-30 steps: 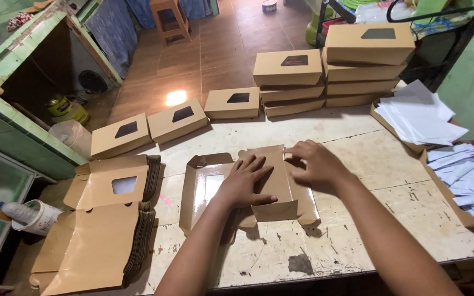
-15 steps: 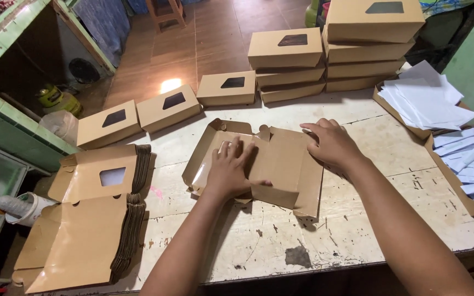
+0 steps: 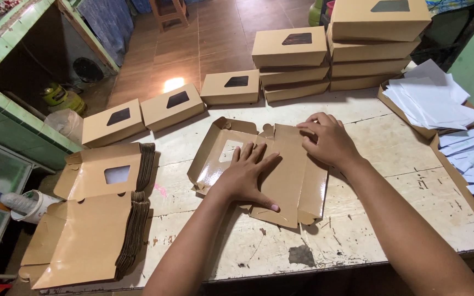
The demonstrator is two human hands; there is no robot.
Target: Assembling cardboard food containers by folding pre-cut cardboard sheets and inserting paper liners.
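A brown cardboard box blank (image 3: 289, 181) with a clear window lies partly unfolded on the worn white table (image 3: 390, 159). My left hand (image 3: 246, 178) presses flat on its middle panel, fingers spread. My right hand (image 3: 327, 140) grips the far right edge of the blank, fingers curled over the fold. The windowed lid flap (image 3: 220, 156) stands tilted up at the left.
Two stacks of flat box blanks (image 3: 94, 219) lie at the left. Finished windowed boxes (image 3: 289, 46) line the table's far edge, several stacked at the back right. White paper sheets (image 3: 432, 101) sit in trays at the right. A green counter (image 3: 6, 60) stands at the left.
The blank has been laid flatter on the table. My left hand has spread out on its middle panel and my right hand has shifted to the far edge.
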